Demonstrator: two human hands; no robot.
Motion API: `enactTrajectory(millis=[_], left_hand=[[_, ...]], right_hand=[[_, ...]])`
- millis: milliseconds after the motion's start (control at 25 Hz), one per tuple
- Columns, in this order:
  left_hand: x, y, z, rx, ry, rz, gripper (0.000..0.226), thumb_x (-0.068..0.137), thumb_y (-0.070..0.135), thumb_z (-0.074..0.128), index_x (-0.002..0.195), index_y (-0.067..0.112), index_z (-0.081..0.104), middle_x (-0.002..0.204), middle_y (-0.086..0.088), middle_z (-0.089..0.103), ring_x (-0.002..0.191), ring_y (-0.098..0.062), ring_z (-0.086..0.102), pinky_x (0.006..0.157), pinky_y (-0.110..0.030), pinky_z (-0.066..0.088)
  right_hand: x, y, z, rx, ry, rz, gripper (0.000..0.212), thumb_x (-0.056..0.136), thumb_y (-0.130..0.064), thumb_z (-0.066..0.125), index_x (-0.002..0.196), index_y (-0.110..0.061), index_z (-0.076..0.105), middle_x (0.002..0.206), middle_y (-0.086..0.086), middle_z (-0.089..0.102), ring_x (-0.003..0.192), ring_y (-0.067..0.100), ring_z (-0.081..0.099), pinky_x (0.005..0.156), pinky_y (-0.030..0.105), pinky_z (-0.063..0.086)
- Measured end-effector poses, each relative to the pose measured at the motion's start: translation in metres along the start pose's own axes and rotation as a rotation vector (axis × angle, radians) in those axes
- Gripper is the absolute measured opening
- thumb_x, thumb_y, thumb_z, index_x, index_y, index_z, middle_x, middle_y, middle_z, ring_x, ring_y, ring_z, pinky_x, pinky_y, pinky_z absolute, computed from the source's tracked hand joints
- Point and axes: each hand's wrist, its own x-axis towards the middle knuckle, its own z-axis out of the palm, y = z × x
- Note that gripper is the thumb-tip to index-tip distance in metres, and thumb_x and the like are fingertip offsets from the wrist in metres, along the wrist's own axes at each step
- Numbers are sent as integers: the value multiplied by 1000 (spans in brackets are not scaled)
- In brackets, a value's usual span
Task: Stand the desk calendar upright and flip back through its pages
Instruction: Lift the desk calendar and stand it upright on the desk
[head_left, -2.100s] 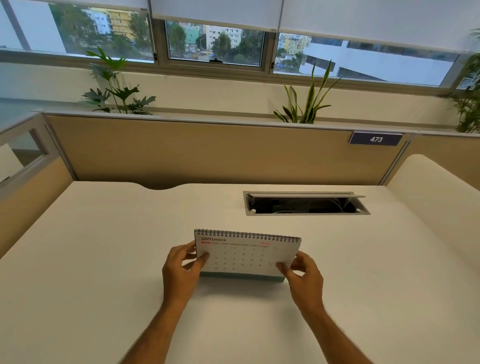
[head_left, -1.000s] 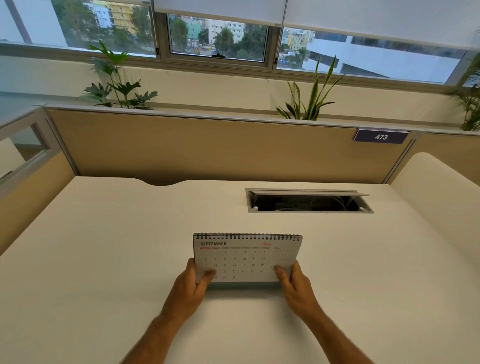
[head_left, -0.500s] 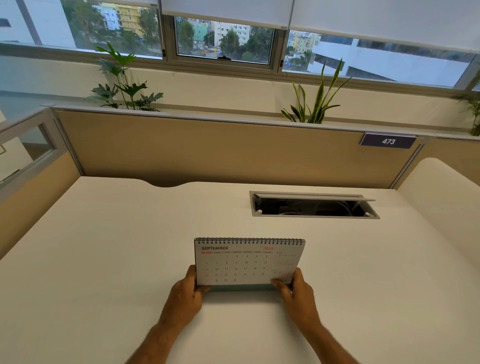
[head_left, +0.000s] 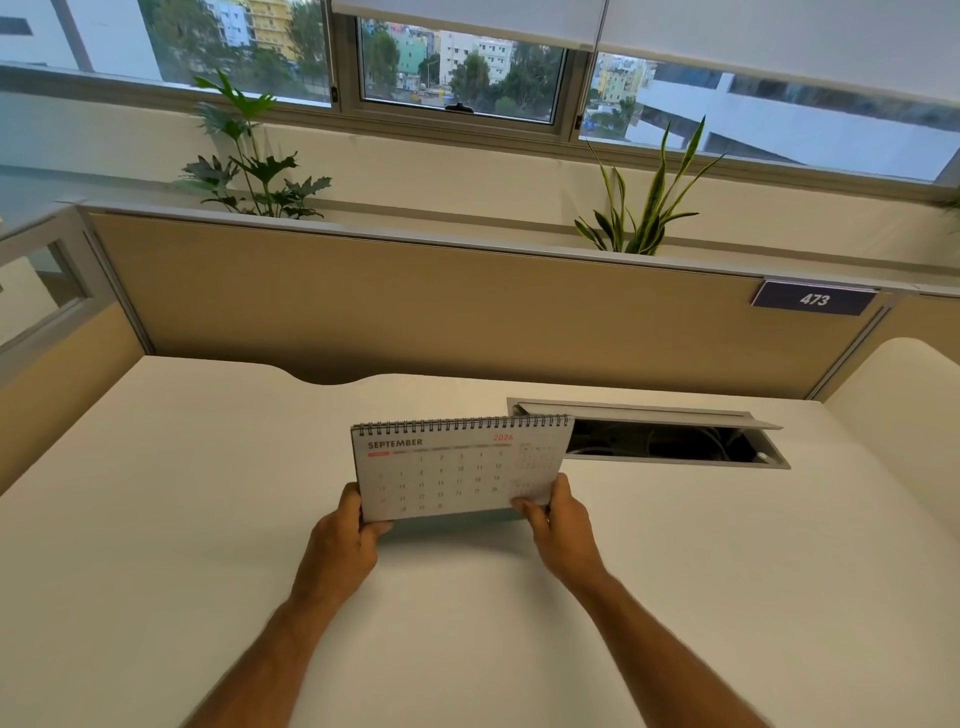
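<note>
The desk calendar (head_left: 452, 467) is a white spiral-bound pad showing the SEPTEMBER page, wire binding along its top edge. It is held up off the white desk (head_left: 156, 545), tilted a little with its right side higher. My left hand (head_left: 340, 540) grips its lower left corner, thumb on the front. At the lower right corner my right hand (head_left: 563, 525) pinches it, thumb over the page. The calendar's back and base are hidden.
An open cable tray (head_left: 675, 441) with a raised metal lid is set into the desk just behind and right of the calendar. A beige partition (head_left: 415, 312) with a sign reading 473 (head_left: 814, 299) closes the far edge. Two plants stand behind it.
Both hands slid from the calendar's sides down to its bottom corners. The calendar has since risen off the desk and tilted, its right end higher.
</note>
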Motion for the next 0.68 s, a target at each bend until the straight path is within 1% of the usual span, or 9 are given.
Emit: enactTrajectory(millis=[80,200,320,680], left_hand=[[20,-1,-2,2,11,-12,33,88,3,62,113,13,42,123,-17,62,99,-31,62,82,-39,59],[46,-3,-3,20,25,-26,34,88,4,62,112,16,41,124,-18,61,102,-35,63,85,-45,59],[67,-8,-1,23,33,-49,36,87,4,63,108,20,39,125,-19,60,104,-38,62,86,-48,58],[89,-22,8,50,81,-93,33,87,6,65,107,16,40,124,-20,61,103,-39,63,85,-48,58]], right_hand=[[21,-6,6,9,-4,-4,34,94,-22,60,120,-26,39,132,-1,57,115,18,57,97,42,53],[48,-14,16,37,3,17,36,93,-20,61,120,-27,38,132,-1,56,112,15,55,98,43,51],[69,-13,25,37,1,32,34,93,-19,61,119,-23,39,135,3,56,120,22,56,98,42,51],[108,-10,38,37,-70,49,37,93,-19,62,122,-18,40,137,6,54,127,26,52,101,47,50]])
